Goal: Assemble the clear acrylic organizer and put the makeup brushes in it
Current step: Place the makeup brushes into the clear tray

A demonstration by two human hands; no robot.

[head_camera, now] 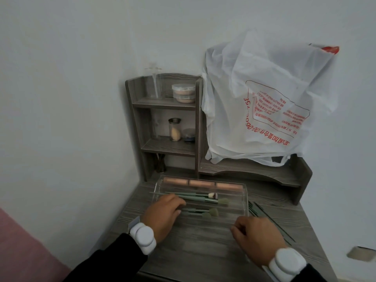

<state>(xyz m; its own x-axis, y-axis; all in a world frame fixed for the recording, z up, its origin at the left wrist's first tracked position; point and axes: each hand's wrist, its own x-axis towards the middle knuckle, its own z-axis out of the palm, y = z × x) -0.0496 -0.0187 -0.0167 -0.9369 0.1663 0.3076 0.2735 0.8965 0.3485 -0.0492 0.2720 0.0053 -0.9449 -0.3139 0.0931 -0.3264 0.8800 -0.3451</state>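
Note:
The clear acrylic organizer (pixel 246 200) lies flat on the grey wood desk (pixel 193 253), with three peach-coloured pieces (pixel 201 183) along its back row. Several green-handled makeup brushes (pixel 203 196) lie lengthwise inside it, heads to the right. My left hand (pixel 162 216) rests palm down over the organizer's left end, its fingers curled around the handles of two more green brushes (pixel 210 212). My right hand (pixel 256 239) is at the front right corner, fingers curled against the clear front wall. Both wrists wear white bands.
More thin green brushes (pixel 266 216) lie loose on the desk to the right of the organizer. Behind stands a grey shelf unit (pixel 162 103) holding jars and a bottle. A large white plastic bag (pixel 264 110) hangs over the low right shelf. Walls close in on the left and at the back.

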